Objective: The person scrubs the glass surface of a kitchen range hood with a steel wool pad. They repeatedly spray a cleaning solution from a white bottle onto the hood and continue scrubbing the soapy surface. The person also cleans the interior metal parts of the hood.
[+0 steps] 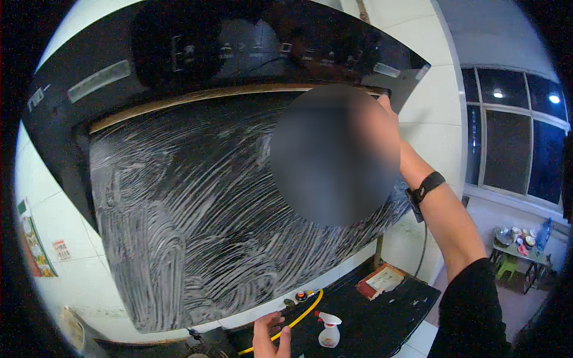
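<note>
A black range hood panel (pixel 188 179) fills the middle of the view, streaked all over with whitish, curved smears. At its upper right corner is my right hand (pixel 388 120), raised high with the arm stretched out. A blurred disc covers most of that hand, so whether it holds a cloth or anything else is hidden. A black band (pixel 432 185) circles the right wrist. Low in the view, my left hand (pixel 271 335) is empty, its fingers apart and slightly curled. It hovers beside a yellow hose (pixel 306 314), left of a white spray bottle (pixel 330 334) with a red nozzle.
Below the hood lies a black countertop (pixel 371 324), with a gas valve (pixel 301 296) by the wall and a red-edged board (pixel 380 281) near the back. The hood's upper glass (pixel 250 49) overhangs the panel. Far right, a small table (pixel 521 250) carries dishes beside a green stool (pixel 507 266).
</note>
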Demonstrator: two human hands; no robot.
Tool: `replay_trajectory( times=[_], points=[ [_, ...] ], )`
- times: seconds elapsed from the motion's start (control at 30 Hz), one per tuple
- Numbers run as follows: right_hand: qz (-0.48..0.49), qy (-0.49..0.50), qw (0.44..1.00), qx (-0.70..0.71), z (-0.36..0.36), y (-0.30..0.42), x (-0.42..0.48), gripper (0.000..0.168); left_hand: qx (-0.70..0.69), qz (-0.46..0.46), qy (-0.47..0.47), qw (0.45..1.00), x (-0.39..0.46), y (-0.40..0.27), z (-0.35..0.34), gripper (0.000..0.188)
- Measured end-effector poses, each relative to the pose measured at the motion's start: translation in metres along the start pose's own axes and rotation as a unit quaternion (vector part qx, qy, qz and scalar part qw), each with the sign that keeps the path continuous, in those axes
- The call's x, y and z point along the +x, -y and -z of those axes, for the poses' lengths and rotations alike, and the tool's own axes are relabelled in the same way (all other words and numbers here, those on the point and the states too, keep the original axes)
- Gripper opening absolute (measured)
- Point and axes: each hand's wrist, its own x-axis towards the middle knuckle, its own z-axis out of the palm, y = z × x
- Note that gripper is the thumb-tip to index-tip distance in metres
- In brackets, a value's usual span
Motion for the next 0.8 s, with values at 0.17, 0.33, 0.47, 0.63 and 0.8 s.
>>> replay_trajectory(
  times=[0.17,0.33,0.47,0.63,0.8],
  points=[
    [0.178,0.082,0.973,0.122,0.029,0.192,-0.037,0.023,-0.020,0.033,-0.015,0.999,-0.020,0.005,0.018,0.033],
    [0.254,0.121,0.951,0.124,0.035,0.217,-0.051,0.028,-0.024,0.022,0.000,0.999,-0.032,-0.018,0.043,0.032],
    [0.162,-0.001,0.986,-0.036,-0.002,0.127,-0.006,0.022,-0.036,-0.014,-0.013,0.999,-0.038,-0.023,0.070,0.030],
    [0.337,0.092,0.924,0.154,0.042,0.353,-0.034,0.026,-0.035,0.020,-0.056,0.998,-0.061,-0.019,0.107,0.029],
    [0.392,0.085,0.894,0.201,0.045,0.371,-0.024,0.039,-0.040,0.034,-0.052,0.997,-0.075,-0.019,0.131,0.029]
  ],
)
